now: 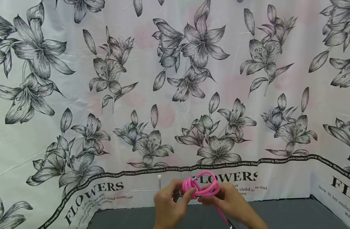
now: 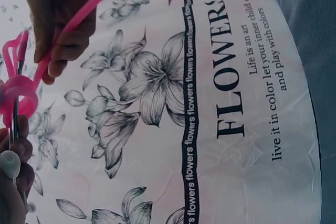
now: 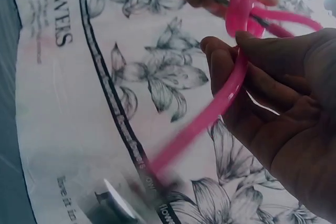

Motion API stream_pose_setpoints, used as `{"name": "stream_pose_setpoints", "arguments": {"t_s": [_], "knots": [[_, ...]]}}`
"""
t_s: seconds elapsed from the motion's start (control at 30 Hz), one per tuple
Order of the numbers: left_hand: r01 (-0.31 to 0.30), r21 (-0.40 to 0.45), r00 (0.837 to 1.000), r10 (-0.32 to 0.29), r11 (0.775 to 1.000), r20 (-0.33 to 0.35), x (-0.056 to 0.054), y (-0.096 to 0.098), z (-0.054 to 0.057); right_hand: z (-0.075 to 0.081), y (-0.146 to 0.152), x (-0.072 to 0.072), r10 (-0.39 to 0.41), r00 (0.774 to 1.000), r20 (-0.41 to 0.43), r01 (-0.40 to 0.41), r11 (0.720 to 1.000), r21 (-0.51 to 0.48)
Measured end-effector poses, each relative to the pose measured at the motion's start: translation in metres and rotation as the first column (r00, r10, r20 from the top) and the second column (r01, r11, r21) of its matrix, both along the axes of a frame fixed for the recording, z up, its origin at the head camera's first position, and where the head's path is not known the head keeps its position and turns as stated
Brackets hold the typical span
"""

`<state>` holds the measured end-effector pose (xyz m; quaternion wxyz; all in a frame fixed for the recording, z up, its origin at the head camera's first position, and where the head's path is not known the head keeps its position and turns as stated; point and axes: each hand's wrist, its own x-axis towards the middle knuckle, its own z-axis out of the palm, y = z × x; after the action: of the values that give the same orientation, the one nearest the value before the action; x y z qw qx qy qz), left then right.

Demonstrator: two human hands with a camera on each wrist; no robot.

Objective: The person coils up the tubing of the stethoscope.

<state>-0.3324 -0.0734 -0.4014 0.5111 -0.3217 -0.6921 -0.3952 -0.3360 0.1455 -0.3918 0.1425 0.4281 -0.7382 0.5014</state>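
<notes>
A stethoscope with pink tubing (image 1: 212,190) is held up between both hands, part of the tubing wound in loops round its metal ear tubes (image 2: 14,129). My left hand (image 1: 170,203) grips the ear tubes and the coil, thumb against the pink loops. A white ear tip (image 2: 9,163) sticks out beside the left fingers. My right hand (image 1: 233,202) pinches the tubing just past the coil, as the right wrist view shows. From there the free length hangs down to the chest piece (image 3: 118,203), which is blurred in that view.
Behind the hands hangs a white sheet (image 1: 146,79) printed with grey lilies, a black band and the word FLOWERS. A dark grey table surface (image 1: 126,219) lies below, its far edge meeting the sheet.
</notes>
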Motion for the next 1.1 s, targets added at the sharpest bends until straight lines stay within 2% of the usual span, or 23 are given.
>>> {"name": "stream_pose_setpoints", "arguments": {"t_s": [0.07, 0.13, 0.2, 0.3, 0.53, 0.63, 0.8, 0.93, 1.0, 1.1], "knots": [[-0.053, 0.02, 0.999, 0.053, 0.998, -0.011, 0.0, 0.0, 0.001, 0.0, -0.004, 0.001, 0.059, 0.998, 0.013, -0.059, 0.998, -0.008], [-0.116, 0.027, 0.993, 0.117, 0.993, -0.032, 0.0, 0.0, 0.0, 0.0, -0.007, 0.003, 0.081, 0.996, 0.045, -0.081, 0.997, -0.013], [-0.184, 0.033, 0.982, 0.185, 0.982, -0.046, 0.0, 0.001, -0.001, -0.001, -0.009, 0.003, 0.085, 0.994, 0.074, -0.084, 0.996, -0.016], [-0.253, 0.049, 0.963, 0.256, 0.966, -0.084, -0.001, 0.004, -0.003, -0.001, -0.009, 0.005, 0.096, 0.987, 0.128, -0.093, 0.995, -0.03], [-0.342, 0.077, 0.93, 0.349, 0.936, -0.112, -0.003, 0.01, -0.005, 0.002, -0.009, 0.008, 0.124, 0.948, 0.294, -0.109, 0.992, -0.067], [-0.385, 0.084, 0.911, 0.393, 0.919, -0.124, -0.004, 0.011, -0.006, 0.003, -0.009, 0.009, 0.162, 0.923, 0.348, -0.145, 0.987, -0.073], [-0.476, 0.084, 0.863, 0.483, 0.876, -0.151, -0.005, 0.008, -0.006, 0.005, -0.01, 0.012, 0.168, 0.916, 0.365, -0.184, 0.983, 0.01], [-0.53, 0.028, 0.834, 0.527, 0.848, -0.166, -0.005, 0.005, -0.006, 0.007, -0.016, 0.019, 0.099, 0.924, 0.369, -0.137, 0.987, 0.079], [-0.55, -0.021, 0.826, 0.54, 0.835, -0.16, -0.005, 0.004, -0.006, 0.008, -0.018, 0.023, 0.103, 0.941, 0.323, -0.134, 0.988, 0.075], [-0.583, -0.099, 0.807, 0.561, 0.806, -0.184, -0.004, 0.003, -0.006, 0.009, -0.018, 0.026, 0.151, 0.968, 0.198, -0.166, 0.984, 0.062]]}}
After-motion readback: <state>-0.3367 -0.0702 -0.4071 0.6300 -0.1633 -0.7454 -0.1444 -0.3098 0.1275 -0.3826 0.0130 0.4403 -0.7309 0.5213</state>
